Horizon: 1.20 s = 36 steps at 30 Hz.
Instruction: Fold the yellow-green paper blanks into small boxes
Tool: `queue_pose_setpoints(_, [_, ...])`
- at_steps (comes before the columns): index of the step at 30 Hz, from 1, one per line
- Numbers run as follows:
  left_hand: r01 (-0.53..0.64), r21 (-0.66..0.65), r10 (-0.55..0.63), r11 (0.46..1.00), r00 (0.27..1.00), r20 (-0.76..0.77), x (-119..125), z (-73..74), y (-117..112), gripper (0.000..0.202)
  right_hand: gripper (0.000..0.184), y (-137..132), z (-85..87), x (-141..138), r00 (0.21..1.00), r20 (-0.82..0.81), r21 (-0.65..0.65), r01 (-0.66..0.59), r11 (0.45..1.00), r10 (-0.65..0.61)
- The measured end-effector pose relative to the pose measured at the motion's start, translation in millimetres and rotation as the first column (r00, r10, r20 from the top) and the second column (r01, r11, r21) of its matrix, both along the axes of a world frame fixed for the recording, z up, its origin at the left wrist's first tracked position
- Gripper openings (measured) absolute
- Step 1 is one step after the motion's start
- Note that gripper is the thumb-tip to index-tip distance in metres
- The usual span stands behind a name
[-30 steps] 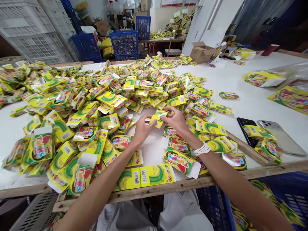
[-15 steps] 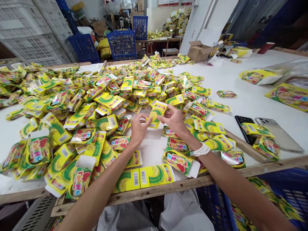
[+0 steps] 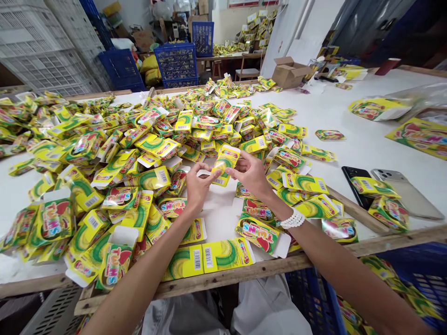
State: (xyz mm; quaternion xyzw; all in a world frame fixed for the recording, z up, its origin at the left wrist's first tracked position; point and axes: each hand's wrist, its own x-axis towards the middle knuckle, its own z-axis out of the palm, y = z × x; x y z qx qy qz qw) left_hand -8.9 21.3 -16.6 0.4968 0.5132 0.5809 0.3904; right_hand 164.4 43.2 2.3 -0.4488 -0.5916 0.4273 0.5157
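Note:
A small yellow and green candy box (image 3: 226, 160) is held between my two hands above the white table (image 3: 218, 211), its barcode end toward me. My left hand (image 3: 199, 185) pinches the lower left corner between thumb and fingers. On the right side, my right hand (image 3: 252, 174) grips the box, thumb on its face and fingers behind; a white beaded bracelet (image 3: 292, 218) circles that wrist. Two boxes (image 3: 228, 255) lie end to end at the table's front edge. A box with an open white flap (image 3: 258, 234) rests below my right hand.
A wide heap of similar boxes (image 3: 115, 139) covers the left and middle of the table. Two phones (image 3: 407, 193) with boxes on them lie at the right, beside a wooden strip (image 3: 356, 209). Blue crates (image 3: 176, 63) and an open cardboard box (image 3: 290, 73) stand farther back.
Both hands and the held box have shifted very slightly to the left. The grip looks the same, and the surrounding boxes have stayed put.

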Motion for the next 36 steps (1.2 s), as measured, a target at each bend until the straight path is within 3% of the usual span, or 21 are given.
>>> queue_pose_setpoints(5, [-0.017, 0.153, 0.046, 0.988, 0.982, -0.183, 10, 4.1, -11, 0.019, 0.045, -1, -0.9, -2, 0.995, -0.006, -0.008, 0.102, 0.995, -0.102])
queue_pose_setpoints(9, [0.069, 0.129, -0.033, 0.989, 0.964, -0.264, 11, -1.4, -11, 0.018, 0.051, -3, 2.7, -1, 0.991, 0.048, 0.064, 0.121, 0.991, -0.124])
queue_pose_setpoints(13, [0.103, 0.024, -0.097, 0.994, 0.978, -0.185, 9, -3.8, -4, 0.025, 0.042, -3, 5.1, 1, 0.983, 0.145, 0.156, 0.089, 0.984, -0.112])
queue_pose_setpoints(17, [0.255, 0.095, -0.248, 0.962, 0.965, -0.079, 11, -2.3, -1, 0.056, 0.031, -7, 0.4, -2, 0.963, 0.261, 0.197, 0.012, 0.98, -0.064])
queue_pose_setpoints(21, [0.267, 0.077, -0.255, 0.961, 0.957, -0.139, 8, -8.8, 5, 0.041, 0.028, -9, -2.9, -5, 0.961, 0.247, 0.113, -0.154, 0.982, 0.123])
queue_pose_setpoints(23, [0.264, 0.083, -0.249, 0.961, 0.955, -0.159, 0, -10.2, 11, 0.034, 0.026, -8, -0.5, -4, 0.962, 0.259, 0.13, -0.12, 0.984, 0.083])
queue_pose_setpoints(27, [0.39, 0.089, -0.37, 0.917, 0.911, -0.185, -15, -4.4, 17, 0.038, 0.03, -4, 4.8, 1, 0.97, 0.241, 0.207, -0.039, 0.978, -0.012])
queue_pose_setpoints(29, [0.364, 0.104, -0.343, 0.926, 0.922, -0.178, -17, -2.1, 16, 0.045, 0.025, -2, 3.6, 1, 0.986, 0.168, 0.169, -0.035, 0.985, 0.006])
queue_pose_setpoints(32, [0.212, 0.121, -0.201, 0.97, 0.975, -0.099, -12, -2.9, 13, 0.063, 0.023, 0, -1.8, 1, 0.997, 0.071, 0.125, 0.007, 0.992, -0.016])
queue_pose_setpoints(36, [0.187, 0.155, -0.175, 0.97, 0.981, -0.089, -5, -5.2, 9, 0.048, 0.022, -1, -6.7, -3, 0.994, 0.077, 0.164, 0.063, 0.984, -0.076])
